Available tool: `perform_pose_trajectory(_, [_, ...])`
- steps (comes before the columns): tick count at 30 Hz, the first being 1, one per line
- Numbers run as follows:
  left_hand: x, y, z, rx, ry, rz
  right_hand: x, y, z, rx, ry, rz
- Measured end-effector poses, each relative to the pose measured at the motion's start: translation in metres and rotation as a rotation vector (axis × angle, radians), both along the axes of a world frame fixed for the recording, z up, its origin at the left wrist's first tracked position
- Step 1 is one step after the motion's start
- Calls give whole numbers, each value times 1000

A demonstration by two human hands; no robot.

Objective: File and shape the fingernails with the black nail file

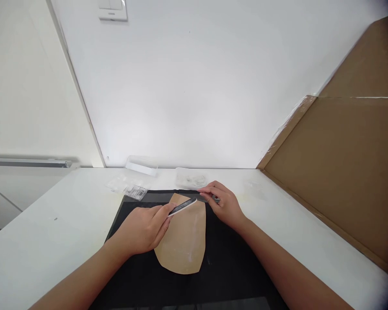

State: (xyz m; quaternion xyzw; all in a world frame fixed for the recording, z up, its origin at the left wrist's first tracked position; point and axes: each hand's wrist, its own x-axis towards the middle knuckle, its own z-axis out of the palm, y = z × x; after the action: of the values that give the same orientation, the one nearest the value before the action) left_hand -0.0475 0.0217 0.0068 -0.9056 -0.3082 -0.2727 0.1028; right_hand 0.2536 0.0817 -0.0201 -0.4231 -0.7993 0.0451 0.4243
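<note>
My left hand (148,228) grips a nail file (183,206) with a dark, worn face and a pale edge, its rounded end pointing up to the right. Under the file lies a tan paper sheet (184,249) with a curved lower edge, on a black mat (233,267). My right hand (221,202) is closed in a pinch just right of the file's tip. What its fingertips hold is too small to make out. A clear plastic box (190,177) with small pale pieces in it stands behind the mat, close to my right fingertips.
At the back left lie a clear plastic lid (141,165) and a clear bag with a printed label (136,192). The white table (45,224) meets a white wall behind. A large brown cardboard panel (342,172) leans along the right side.
</note>
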Motion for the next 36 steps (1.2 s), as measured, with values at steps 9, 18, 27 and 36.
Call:
perform_pose_trajectory(9, [2,0,2,-51,-29,28,28,21,-8,-110,-6,-182])
perform_pose_trajectory(18, [2,-1,1,-71,-10,31,39,29,-13,-149,9,-288])
perform_pose_trajectory(27, [1,0,-1,-104,16,25,46,33,-16,-199,24,-292])
perform_pose_trajectory(36, [0,3,-8,-92,31,42,49,36,-14,-206,40,-386])
